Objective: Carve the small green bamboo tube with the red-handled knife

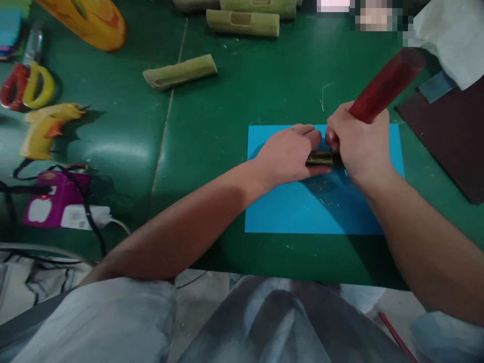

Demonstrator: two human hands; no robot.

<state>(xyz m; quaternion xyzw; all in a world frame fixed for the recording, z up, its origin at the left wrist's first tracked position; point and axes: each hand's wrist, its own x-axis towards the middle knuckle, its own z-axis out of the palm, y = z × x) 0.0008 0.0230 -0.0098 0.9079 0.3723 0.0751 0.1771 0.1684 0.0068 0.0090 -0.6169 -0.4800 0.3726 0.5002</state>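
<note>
My left hand is closed around a short, dark olive piece that looks like bamboo, pressing it down over a blue sheet. In my right hand is a tool with a thick, dark red handle, which slants up and to the right out of my fist. The tool's working end is hidden by the hand, close to the right end of the piece. Small shavings lie on the blue sheet just below the hands.
A cut bamboo tube and a notched one lie farther back. Scissors, a yellow glue gun and a purple power adapter with cables sit at left. A dark brown board lies at right on the green table.
</note>
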